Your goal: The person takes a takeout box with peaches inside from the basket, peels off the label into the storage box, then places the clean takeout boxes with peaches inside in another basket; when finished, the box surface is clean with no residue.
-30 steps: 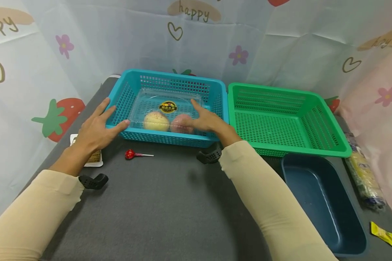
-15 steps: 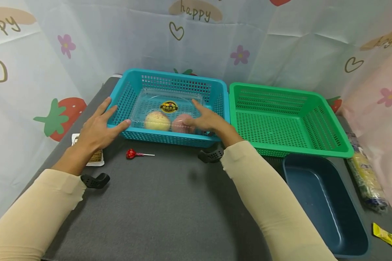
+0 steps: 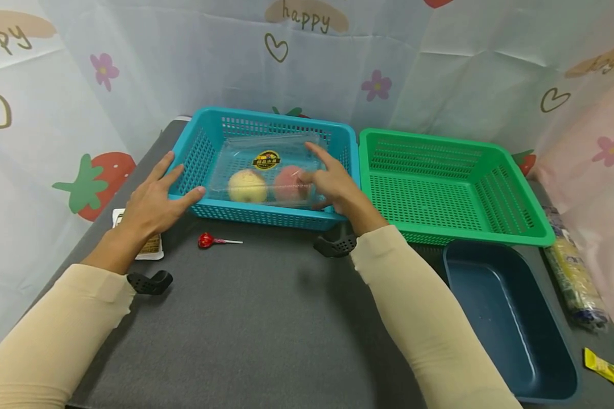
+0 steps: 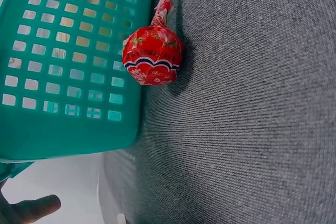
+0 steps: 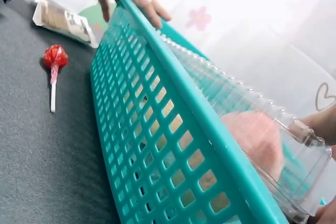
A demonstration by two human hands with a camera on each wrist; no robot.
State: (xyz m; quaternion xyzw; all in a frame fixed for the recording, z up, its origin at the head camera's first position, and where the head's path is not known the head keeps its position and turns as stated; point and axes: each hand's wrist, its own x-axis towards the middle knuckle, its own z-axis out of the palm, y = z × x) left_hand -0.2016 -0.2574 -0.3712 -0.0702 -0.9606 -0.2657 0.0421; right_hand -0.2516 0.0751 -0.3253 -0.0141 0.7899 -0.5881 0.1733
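Note:
A clear plastic fruit box with a black and gold label lies in the blue basket. Through its lid show a yellow fruit and a pinkish-red fruit. My right hand grips the right end of the box, which tilts up on that side; some fingers are hidden behind the clear plastic. With fingers spread and fairly straight, my left hand rests on the basket's front left corner. A red-wrapped lollipop lies on the grey cloth just in front of the basket.
A green basket stands right beside the blue one. In front of it is a dark blue tub. A long clear-wrapped pack and a yellow packet lie at far right. A flat white-edged pack lies by my left wrist.
My right hand has moved slightly right and lifted the right end of the fruit box, so it now tilts. The left hand has stayed on the basket corner.

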